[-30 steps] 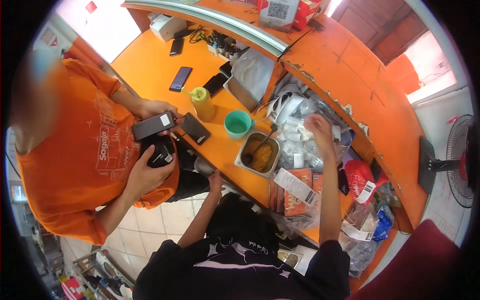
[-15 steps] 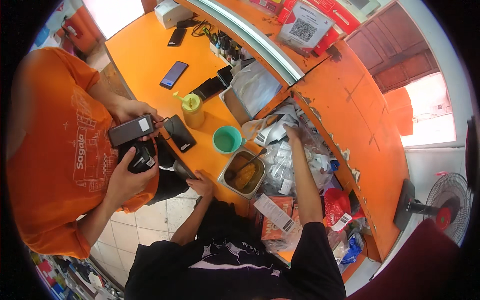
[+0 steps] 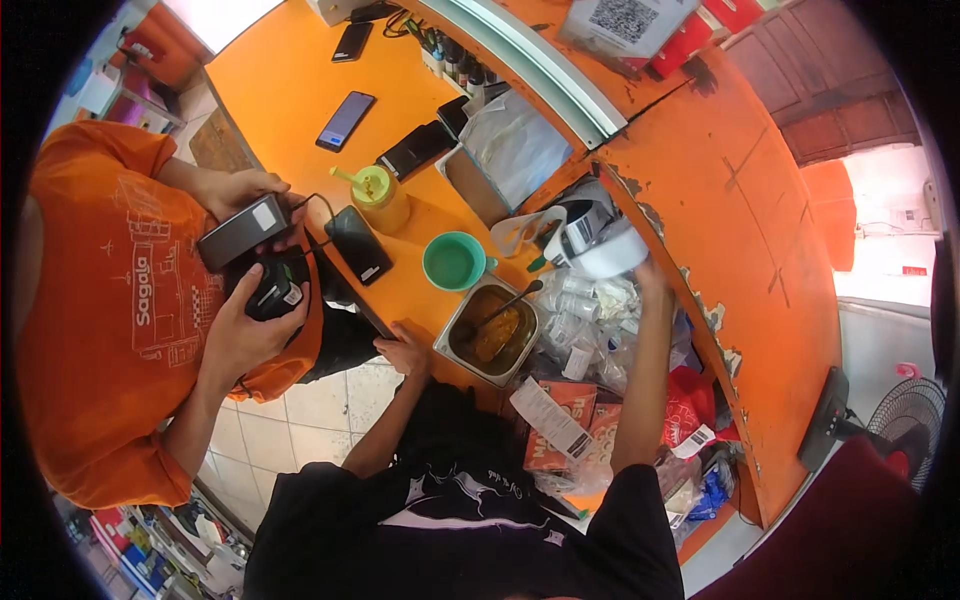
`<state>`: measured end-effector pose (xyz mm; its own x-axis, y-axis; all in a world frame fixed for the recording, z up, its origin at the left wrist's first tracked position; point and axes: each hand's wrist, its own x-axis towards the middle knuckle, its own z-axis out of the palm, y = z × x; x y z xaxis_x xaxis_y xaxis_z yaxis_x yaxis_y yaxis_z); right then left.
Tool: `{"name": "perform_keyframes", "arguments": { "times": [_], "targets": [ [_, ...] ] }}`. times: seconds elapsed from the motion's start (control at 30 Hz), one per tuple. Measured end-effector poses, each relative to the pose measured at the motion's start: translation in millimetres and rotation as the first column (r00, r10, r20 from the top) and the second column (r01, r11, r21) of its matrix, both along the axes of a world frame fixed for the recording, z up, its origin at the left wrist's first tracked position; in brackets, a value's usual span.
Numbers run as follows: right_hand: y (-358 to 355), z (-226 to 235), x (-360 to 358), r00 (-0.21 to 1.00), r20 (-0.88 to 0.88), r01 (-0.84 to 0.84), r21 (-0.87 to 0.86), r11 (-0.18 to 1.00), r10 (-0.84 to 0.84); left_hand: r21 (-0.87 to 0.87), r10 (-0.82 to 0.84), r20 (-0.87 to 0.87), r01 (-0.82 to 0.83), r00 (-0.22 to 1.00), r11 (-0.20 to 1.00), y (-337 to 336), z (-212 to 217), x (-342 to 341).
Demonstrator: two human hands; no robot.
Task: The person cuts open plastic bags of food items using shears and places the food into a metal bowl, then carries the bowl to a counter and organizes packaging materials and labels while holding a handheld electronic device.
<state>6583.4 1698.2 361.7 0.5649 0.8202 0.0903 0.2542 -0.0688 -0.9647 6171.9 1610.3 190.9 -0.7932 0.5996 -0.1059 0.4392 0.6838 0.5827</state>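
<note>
My right hand [image 3: 653, 284] is closed on a white roll with a grey and black body, perhaps a tape dispenser [image 3: 604, 250], above the clutter by the raised counter. Its fingers are partly hidden behind the roll. Below it lies a heap of clear plastic packaging [image 3: 590, 335]. My left hand [image 3: 403, 352] rests at the table's front edge, thumb and fingers apart, with no loose object in it. Close to it on the table stands a square metal pan [image 3: 447, 347] holding orange-brown food and a spoon [image 3: 512, 300]. A green cup [image 3: 453, 262] is just beyond the pan.
At left, a person in an orange shirt [image 3: 150, 290] holds a dark box-shaped device [image 3: 242, 235] and a black object [image 3: 275, 292]. A yellow-lidded jar [image 3: 380, 203], phones [image 3: 346, 121] and a paper-filled box [image 3: 515, 150] occupy the orange table. The raised counter [image 3: 740, 190] borders the right.
My right hand has lifted the white roll and moved it right, toward the raised counter. My left hand stays by the table edge. The view has shifted slightly.
</note>
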Motion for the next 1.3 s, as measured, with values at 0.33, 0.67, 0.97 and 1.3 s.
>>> {"name": "perform_keyframes", "arguments": {
  "times": [0.33,0.67,0.97,1.3],
  "targets": [
    [-137.8,55.5,-13.0,0.961,-0.273,-0.166,-0.417,0.893,0.051,0.05,-0.042,0.013,0.041,0.999,0.998,-5.1,-9.6,-3.5],
    [-105.9,123.8,-113.3,0.656,0.743,0.038,-0.214,0.976,0.137,0.015,-0.059,0.059,0.059,0.996,0.998,-2.0,-4.9,-3.9],
    [43.5,-20.6,-74.1,0.42,0.561,-0.297,-0.658,0.692,0.714,0.061,-0.07,0.048,0.067,0.996,0.996,-1.4,-3.7,-2.3],
    [10.4,-29.1,-79.1,-0.038,0.608,-0.275,-0.769,0.576,0.793,-0.034,-0.009,0.087,0.012,0.996,0.999,3.1,9.2,-6.2]
  ]
}}
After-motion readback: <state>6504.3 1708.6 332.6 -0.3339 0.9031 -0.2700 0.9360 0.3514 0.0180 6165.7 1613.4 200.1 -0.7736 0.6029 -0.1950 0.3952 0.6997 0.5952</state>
